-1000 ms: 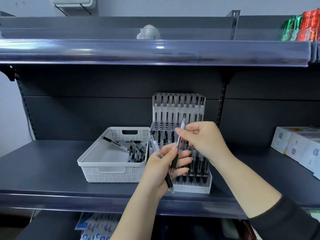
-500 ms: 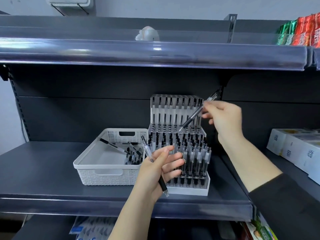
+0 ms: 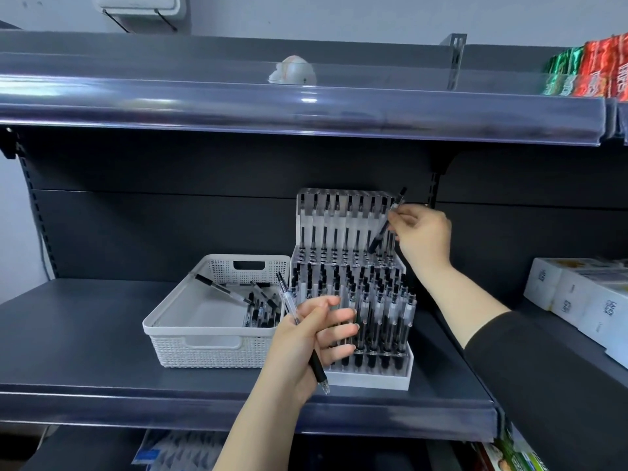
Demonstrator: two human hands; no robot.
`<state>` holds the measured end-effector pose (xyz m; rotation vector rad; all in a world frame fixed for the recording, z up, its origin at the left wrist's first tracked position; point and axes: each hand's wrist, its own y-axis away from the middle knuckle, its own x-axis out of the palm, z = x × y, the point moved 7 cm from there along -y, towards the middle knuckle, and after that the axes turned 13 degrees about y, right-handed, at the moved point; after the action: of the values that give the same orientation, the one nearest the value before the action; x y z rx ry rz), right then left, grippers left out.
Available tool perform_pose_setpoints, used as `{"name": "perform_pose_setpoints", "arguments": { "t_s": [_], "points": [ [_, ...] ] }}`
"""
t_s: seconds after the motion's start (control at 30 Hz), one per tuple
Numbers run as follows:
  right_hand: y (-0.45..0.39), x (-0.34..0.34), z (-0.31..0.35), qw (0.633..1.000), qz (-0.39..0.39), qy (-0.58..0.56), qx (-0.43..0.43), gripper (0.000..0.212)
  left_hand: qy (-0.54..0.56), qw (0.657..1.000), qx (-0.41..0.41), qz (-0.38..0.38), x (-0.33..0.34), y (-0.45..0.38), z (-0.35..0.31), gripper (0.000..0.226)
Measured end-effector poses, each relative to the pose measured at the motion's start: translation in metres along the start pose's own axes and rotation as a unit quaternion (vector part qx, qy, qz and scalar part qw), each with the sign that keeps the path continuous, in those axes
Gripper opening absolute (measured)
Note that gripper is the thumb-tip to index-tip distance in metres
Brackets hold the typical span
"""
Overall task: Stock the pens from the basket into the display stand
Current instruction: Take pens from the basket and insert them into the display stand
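Observation:
A tiered white display stand (image 3: 370, 377) filled with black pens stands on the dark shelf. To its left a white basket (image 3: 204, 348) holds several loose pens (image 3: 261, 307). My right hand (image 3: 421, 232) pinches a black pen (image 3: 382, 234), tilted with its tip down, at the right end of the stand's top back row. My left hand (image 3: 316, 334) grips another clear black pen (image 3: 300, 331) in front of the stand's lower rows.
The dark shelf (image 3: 85, 334) has a raised front lip. White boxes (image 3: 584, 297) sit at the right. An upper shelf (image 3: 306, 110) overhangs, with red and green packets (image 3: 591, 73) at its right end. More goods lie on the shelf below.
My right hand took one pen out of my left hand, lifted it up and right, then lowered its tip toward the stand's top back row. My left hand stayed put with its pen.

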<state>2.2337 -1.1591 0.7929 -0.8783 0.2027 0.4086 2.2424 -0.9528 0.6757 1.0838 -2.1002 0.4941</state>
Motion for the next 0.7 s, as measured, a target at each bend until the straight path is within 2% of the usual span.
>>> {"name": "perform_pose_setpoints", "arguments": {
  "t_s": [0.17, 0.27, 0.37, 0.57, 0.7],
  "points": [
    [-0.005, 0.014, 0.009, 0.991, 0.062, 0.117, -0.018, 0.02, 0.009, 1.0, -0.001, -0.004, -0.001, 0.001, -0.001, 0.018],
    [-0.006, 0.028, 0.013, 0.963, 0.12, 0.24, -0.04, 0.033, 0.008, 1.0, 0.002, -0.009, -0.001, 0.001, -0.002, 0.018],
    [-0.007, 0.032, 0.014, 0.936, 0.139, 0.319, -0.049, 0.043, 0.009, 1.0, 0.004, -0.012, -0.001, 0.001, -0.003, 0.018],
    [-0.019, 0.039, 0.021, 0.878, 0.191, 0.436, -0.052, 0.029, 0.019, 1.0, 0.0, -0.01, -0.001, 0.0, -0.003, 0.016],
    [-0.026, 0.048, 0.025, 0.86, 0.209, 0.463, -0.053, 0.021, 0.022, 1.0, -0.002, -0.005, 0.0, 0.0, -0.003, 0.015]
  ]
}}
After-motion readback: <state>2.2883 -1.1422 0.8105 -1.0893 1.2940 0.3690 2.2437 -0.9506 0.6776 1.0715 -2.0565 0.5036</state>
